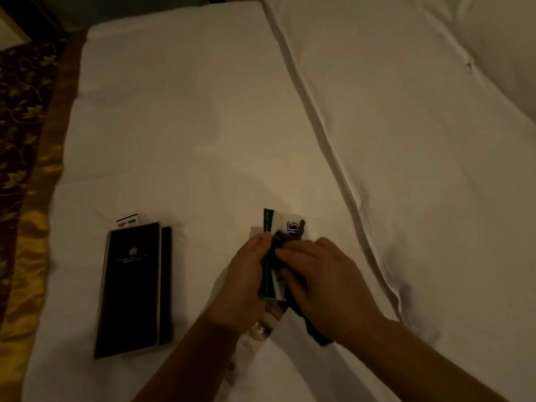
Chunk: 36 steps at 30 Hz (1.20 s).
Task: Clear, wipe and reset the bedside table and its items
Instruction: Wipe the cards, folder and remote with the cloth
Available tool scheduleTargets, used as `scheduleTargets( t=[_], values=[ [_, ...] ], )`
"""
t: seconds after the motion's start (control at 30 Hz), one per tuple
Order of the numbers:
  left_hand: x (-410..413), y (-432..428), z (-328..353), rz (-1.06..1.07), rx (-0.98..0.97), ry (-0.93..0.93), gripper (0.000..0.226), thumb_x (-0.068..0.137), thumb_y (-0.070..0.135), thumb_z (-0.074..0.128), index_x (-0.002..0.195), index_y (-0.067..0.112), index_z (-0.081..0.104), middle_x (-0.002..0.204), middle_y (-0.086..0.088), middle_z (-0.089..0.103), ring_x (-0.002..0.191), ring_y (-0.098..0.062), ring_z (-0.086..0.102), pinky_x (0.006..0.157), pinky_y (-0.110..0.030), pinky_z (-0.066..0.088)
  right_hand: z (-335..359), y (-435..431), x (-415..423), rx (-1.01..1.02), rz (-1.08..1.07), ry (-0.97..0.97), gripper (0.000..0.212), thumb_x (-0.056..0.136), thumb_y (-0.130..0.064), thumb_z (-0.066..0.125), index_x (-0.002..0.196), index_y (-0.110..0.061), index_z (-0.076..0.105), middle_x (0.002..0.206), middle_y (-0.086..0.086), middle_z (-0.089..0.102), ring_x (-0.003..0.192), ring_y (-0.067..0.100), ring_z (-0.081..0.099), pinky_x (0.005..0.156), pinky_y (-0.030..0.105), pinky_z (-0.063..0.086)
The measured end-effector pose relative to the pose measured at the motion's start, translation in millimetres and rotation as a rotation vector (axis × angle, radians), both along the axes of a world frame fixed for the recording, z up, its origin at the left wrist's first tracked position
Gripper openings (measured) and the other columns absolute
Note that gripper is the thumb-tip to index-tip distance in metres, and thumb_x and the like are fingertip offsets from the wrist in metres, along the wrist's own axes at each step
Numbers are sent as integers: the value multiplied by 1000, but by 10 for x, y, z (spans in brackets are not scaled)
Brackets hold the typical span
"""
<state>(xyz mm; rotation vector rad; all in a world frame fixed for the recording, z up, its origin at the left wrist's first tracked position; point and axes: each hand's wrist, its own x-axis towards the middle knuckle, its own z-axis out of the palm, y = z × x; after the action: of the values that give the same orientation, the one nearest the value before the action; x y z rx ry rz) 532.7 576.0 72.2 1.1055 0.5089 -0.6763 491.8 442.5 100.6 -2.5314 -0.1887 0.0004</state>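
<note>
Black folder (132, 288): lower left of frame, flat on bed (203, 126), long axis running up-frame, well apart from both hands.
Left hand (246, 274): fingers pinching leaflets (275, 227).
Leaflets: lower centre, between both hands, long axis up-frame.
Right hand (319, 280): fingers closed on same leaflets, dark item beneath, blurred.
Open room: bare sheet above, seam at right.

We have broad open sheet across the bed (203, 126) ahead of us, flat and bare up to its far edge. To the left lies a black folder (132, 288) with a second dark piece just beside it and a small card (129, 220) poking out at its top; between that group and our hands runs a clear lane. On the right, a raised duvet fold (342, 158) runs diagonally and bounds the flat area. Leaflets (278, 227) occupy the spot under our hands.
</note>
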Motion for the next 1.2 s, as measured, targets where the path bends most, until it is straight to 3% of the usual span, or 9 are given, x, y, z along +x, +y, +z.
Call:
scheduleTargets(
  t=[0.1,0.3,0.4,0.63,0.73,0.87,0.97,1.07,1.2],
  values=[
    [-52,95,-19,-31,-38,27,61,99,61,33,118,20,74,120,-14,73,109,-28,71,79,-35,61,57,4,-24,193,-126,52,30,90,-29,57,118,-32,68,104,-12,71,86,7,57,76,7,36],
    [-177,63,-58,-79,29,-97,54,84,69,33,96,44,79,105,1,78,97,-15,75,70,-24,59,33,97,306,-11,-83,-30,27,93,-22,60,117,-25,69,113,-6,71,90,17,57,74,25,44],
    [-139,145,-71,-6,25,-76,56,88,69,34,99,38,79,105,-6,78,92,-22,76,67,-29,60,25,-42,215,-50,-205,-9,24,89,-14,64,111,-20,72,104,0,73,79,20,57,65,29,45],
    [-34,154,-39,165,-28,43,57,98,58,41,98,17,80,100,-17,77,82,-31,76,71,-43,64,57,187,-422,-12,246,-35,36,82,-24,73,117,-28,68,121,-10,67,95,14,61,82,23,51],
    [-29,207,-13,178,-17,24,49,100,53,41,117,18,71,109,-18,76,98,-37,73,82,-50,61,-7,7,-538,-26,-11,39,33,81,-16,74,112,-29,72,117,-9,69,91,15,63,77,25,52],
    [-80,318,-56,192,-37,-42,41,104,45,39,122,21,67,110,-12,76,97,-30,74,74,-40,63,-23,-147,-468,351,-486,169,26,89,-23,65,106,-42,70,98,-31,67,90,-3,64,80,5,41],
    [-152,291,-93,178,-10,-29,40,104,44,39,121,20,67,110,-13,76,94,-28,75,69,-38,62,25,-29,-410,583,-591,198,25,90,-21,65,99,-43,73,87,-28,71,80,0,68,78,24,56],
    [-127,360,-33,174,17,-47,41,102,43,45,119,15,70,112,-20,74,92,-33,74,76,-45,62,152,128,-460,641,-513,153,23,89,-21,66,107,-35,73,101,-26,69,91,1,64,84,22,50],
    [-163,380,-19,8,282,-225,40,103,40,45,129,16,64,118,-16,71,108,-35,69,97,-55,54,138,57,-510,1226,-565,344,21,87,-16,66,98,-31,77,94,-1,77,79,27,75,63,44,61]
  ],
)
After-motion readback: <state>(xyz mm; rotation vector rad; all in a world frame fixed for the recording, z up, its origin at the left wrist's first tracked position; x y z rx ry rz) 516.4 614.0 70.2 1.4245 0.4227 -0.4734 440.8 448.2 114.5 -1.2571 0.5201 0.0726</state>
